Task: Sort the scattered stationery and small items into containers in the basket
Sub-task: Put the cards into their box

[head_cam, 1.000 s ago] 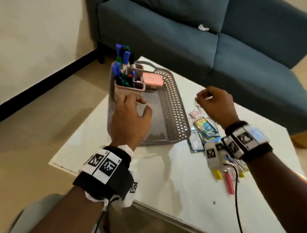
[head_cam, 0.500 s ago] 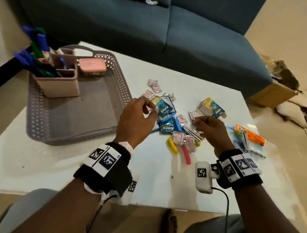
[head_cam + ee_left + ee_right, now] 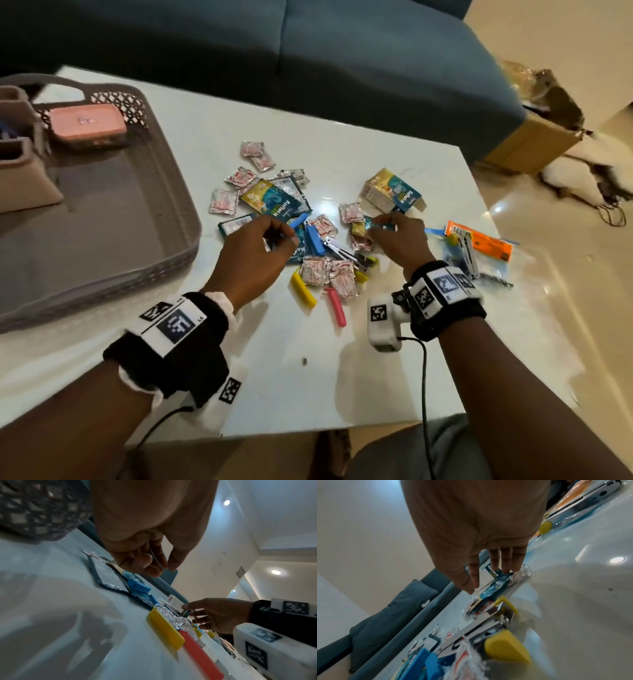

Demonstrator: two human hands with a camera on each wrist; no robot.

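The right hand (image 3: pixel 397 240) pinches a blue printed sachet (image 3: pixel 185 613) between thumb and forefinger, at the right side of a heap in the middle of the white table (image 3: pixel 308 377): silver foil sachets (image 3: pixel 313 272), blue plastic clips (image 3: pixel 315 240), a yellow clip (image 3: pixel 303 289) and a pink clip (image 3: pixel 335 306). The left hand (image 3: pixel 253 253) hangs over the blue clips, fingers curled together; what they hold I cannot tell. At the table's left edge, the grey lattice-walled basket (image 3: pixel 178 219) holds a pink lidded box (image 3: pixel 87 125) and a beige pen holder (image 3: pixel 24 185).

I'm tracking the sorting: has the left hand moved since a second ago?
Yes. The left hand was over the basket, at the pen holder; now it is beyond the basket's right wall, over the scattered packets on the table.
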